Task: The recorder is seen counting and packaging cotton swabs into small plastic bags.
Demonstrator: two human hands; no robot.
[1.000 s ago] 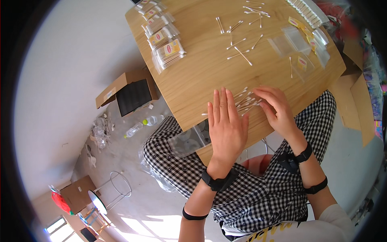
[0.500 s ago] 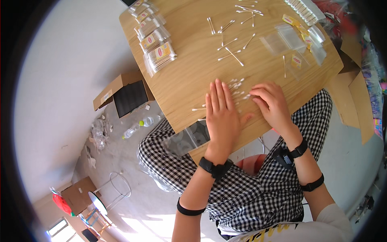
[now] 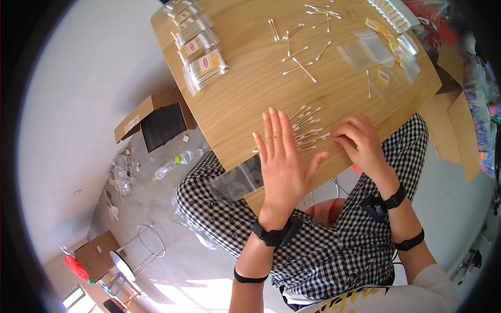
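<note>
My left hand [image 3: 283, 169] hovers palm down over the near part of the table, fingers stretched out and thumb spread. It partly hides a fanned heap of white-tipped cotton swabs [image 3: 308, 125] that shows beyond its thumb side. To the right of the heap, my right hand [image 3: 360, 143] pinches a single cotton swab [image 3: 330, 143] between thumb and fingertips. More loose swabs [image 3: 304, 69] are scattered farther up the wooden table [image 3: 245, 99]. One lone swab [image 3: 368, 84] lies beside a clear bag with a yellow label [image 3: 383, 78].
Filled swab packets [image 3: 206, 65] line the table's far left edge. Clear empty bags [image 3: 376, 49], yellow labels [image 3: 377, 25] and a row of swabs in a pack [image 3: 394, 15] lie at far right. Cardboard boxes [image 3: 156, 117] stand on the floor either side.
My left hand has lifted and tilted off the heap, its thumb spreading outward. My right hand has moved slightly down and now pinches a swab at the heap's right side.
</note>
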